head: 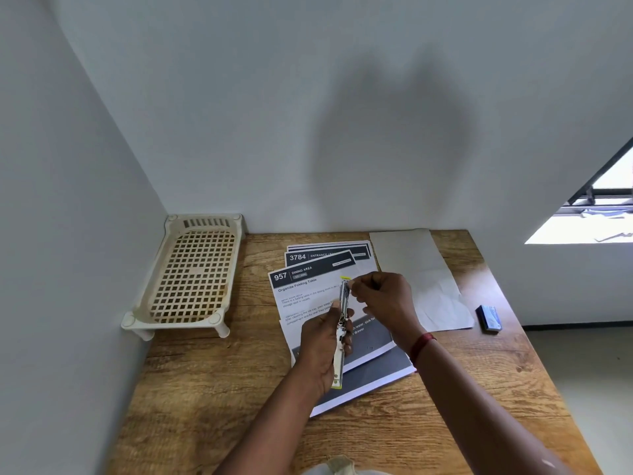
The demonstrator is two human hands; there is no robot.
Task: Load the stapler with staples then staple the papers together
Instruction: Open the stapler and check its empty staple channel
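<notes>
Above the papers (308, 293), open stapler (343, 303) clasped in the left grip (322, 344), right grip (383, 299) pinching at its far tip, contents too small to tell: likely risk, a skewed staple strip jamming or spilling onto those papers.

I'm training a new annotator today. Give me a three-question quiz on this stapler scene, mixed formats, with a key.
1. True or false: the stapler lies flat on the wooden table.
2. Which hand grips the stapler's body? A) left B) right C) neither
3. Fill in: the small blue box lies to the ___ of the printed papers.

Key:
1. False; it is held above the papers.
2. A; the left hand grips it, while the right hand pinches at its far end.
3. right
</notes>
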